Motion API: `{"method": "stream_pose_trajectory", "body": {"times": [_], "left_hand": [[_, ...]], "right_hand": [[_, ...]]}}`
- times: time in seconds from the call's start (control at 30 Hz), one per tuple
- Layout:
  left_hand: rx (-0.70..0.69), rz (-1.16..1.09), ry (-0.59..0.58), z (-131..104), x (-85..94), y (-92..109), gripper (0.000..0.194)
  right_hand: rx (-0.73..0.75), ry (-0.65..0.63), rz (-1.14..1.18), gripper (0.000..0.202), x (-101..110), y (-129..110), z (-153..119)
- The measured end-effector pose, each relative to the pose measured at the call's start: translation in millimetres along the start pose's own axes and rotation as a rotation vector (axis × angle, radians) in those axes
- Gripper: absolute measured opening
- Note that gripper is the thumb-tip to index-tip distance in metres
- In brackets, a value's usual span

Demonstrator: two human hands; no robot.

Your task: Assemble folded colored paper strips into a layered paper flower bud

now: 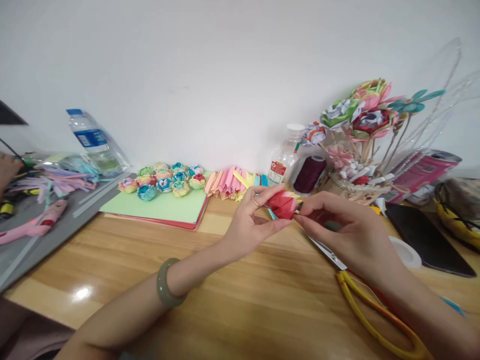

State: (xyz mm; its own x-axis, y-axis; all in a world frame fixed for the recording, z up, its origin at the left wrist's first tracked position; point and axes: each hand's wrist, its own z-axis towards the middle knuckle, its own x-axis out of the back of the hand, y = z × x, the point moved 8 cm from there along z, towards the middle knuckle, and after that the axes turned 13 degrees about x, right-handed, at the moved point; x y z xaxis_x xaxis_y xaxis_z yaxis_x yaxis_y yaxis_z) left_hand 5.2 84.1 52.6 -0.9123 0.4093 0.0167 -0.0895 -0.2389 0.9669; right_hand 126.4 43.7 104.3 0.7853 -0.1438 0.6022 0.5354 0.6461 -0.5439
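Observation:
A red folded-paper flower [282,204] with some yellow at its edge is held up between both hands, above the wooden table. My left hand [252,215], with a ring on one finger, grips it from the left between thumb and fingers. From the right, my right hand [337,217] pinches its yellow-green edge between thumb and fingertips. Yellow-handled scissors [350,295] lie on the table beneath my right hand and forearm. Folded paper strips [228,183] in orange, pink, yellow and blue stand in a row behind my left hand.
Several finished paper flowers [164,185] sit on green paper sheets [157,210]. A clear bottle [287,157], a dark thread spool [309,174] and a bunch of paper flowers [371,122] stand by the wall. A phone [427,240] lies right. Another person's hand [7,170] shows far left.

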Motion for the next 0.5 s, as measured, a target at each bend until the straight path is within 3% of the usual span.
{"method": "stream_pose_trajectory", "body": {"times": [0.13,0.37,0.5], "left_hand": [[0.003,0.02,0.031,-3,0.3,5,0.053],[-0.009,0.067,0.033,-6,-0.5,8,0.053],[0.01,0.058,0.033,-6,-1.1,5,0.053]], "right_hand": [[-0.025,0.012,-0.066,0.008,-1,0,-2],[-0.32,-0.086,0.284,0.024,-11,24,-3],[-0.295,-0.083,0.216,0.02,-9,22,-2]]}}
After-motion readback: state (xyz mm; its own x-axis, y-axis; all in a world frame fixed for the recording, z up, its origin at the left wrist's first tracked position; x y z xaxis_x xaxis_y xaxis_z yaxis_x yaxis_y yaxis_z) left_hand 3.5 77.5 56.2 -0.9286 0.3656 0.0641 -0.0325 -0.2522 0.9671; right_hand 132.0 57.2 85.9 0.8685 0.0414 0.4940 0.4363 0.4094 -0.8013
